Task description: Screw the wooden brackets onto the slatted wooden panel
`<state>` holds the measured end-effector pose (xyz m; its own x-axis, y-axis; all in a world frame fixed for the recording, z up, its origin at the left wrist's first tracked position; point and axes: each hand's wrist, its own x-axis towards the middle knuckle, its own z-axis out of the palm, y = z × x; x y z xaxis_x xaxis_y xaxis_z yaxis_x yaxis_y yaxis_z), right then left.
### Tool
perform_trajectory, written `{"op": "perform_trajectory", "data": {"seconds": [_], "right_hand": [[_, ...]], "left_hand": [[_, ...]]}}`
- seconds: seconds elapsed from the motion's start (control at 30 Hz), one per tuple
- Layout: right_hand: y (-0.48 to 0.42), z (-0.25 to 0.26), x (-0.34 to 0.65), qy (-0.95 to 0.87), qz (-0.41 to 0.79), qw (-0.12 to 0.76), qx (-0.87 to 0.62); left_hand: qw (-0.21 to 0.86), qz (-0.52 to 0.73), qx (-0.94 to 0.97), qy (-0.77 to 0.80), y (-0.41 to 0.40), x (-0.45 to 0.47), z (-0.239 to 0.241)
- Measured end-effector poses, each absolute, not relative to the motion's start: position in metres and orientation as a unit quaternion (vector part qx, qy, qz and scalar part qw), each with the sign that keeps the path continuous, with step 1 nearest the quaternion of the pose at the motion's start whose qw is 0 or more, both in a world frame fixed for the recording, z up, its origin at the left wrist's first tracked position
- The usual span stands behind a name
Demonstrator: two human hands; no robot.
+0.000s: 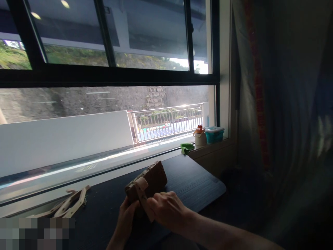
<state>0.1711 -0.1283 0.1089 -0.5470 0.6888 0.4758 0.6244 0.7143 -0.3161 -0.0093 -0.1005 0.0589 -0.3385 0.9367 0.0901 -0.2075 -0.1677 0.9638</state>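
A brown, rough-edged block [158, 176], perhaps clay, is propped at a slant above the dark table [200, 180]. My left hand [125, 217] is closed on its lower near end, thumb toward me. In my closed right hand [166, 208] is a flat, pale wooden tool [144, 199] with small dark spots along it. The tool lies against the block's near side, and a pale rounded piece at its upper end overlaps the block. Shadow hides some of the fingers and the block's underside.
Several pale wooden tools [71, 205] lie in a pile at the table's left. A green cloth [186, 148], a bottle with an orange lid [200, 136] and a teal lidded box [214, 135] are by the window [109, 78]. A grey curtain [291, 104] hangs at right.
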Motion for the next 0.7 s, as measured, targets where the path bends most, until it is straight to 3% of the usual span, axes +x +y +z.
{"op": "perform_trajectory", "data": {"seconds": [0.4,0.7], "right_hand": [[-0.117,0.091,0.167,-0.758,0.177,0.389,-0.493],[-0.125,0.101,0.177,-0.883,-0.01,0.303,-0.36]], "left_hand": [[0.433,0.662,0.391,0.47,-0.102,-0.009,0.06],[0.429,0.666,0.376,0.48,-0.099,-0.011,0.058]]}}
